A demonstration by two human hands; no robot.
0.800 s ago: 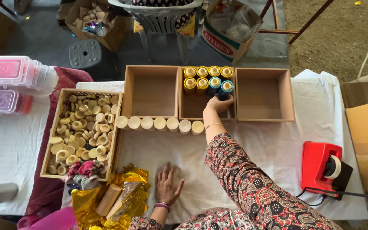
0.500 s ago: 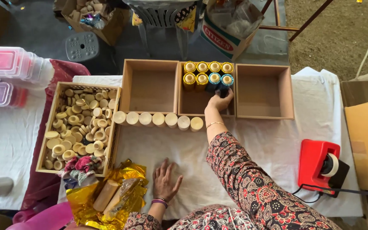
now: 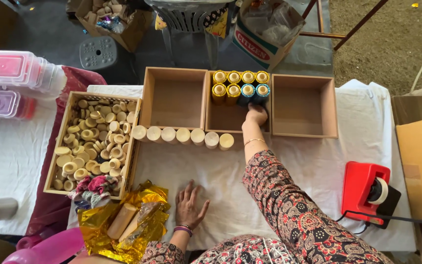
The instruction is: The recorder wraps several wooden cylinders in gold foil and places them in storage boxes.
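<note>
The fingers of the right hand (image 3: 256,115) are curled down inside the middle wooden box (image 3: 237,102), their tips at the blue-wrapped spools (image 3: 254,92) in the second row; whether they actually pinch a spool or only touch it cannot be told, since the back of the hand hides the tips. Those two blue spools stand upright beside two yellow-wrapped spools (image 3: 226,91), with a full row of four more yellow ones behind them against the far wall of the box. The left hand (image 3: 190,204) lies flat on the white cloth of the counter (image 3: 289,161), fingers spread and holding nothing, just beside a crumpled sheet of gold foil (image 3: 137,220). A line of bare wooden spools (image 3: 181,135) stands along the near edge of the boxes, and a tray (image 3: 93,142) to the left is heaped with more. The wrapped spools look light and stiff, likely a little slick in their foil; a pinch across the round top rim, or around the upright sides, should hold one best.
</note>
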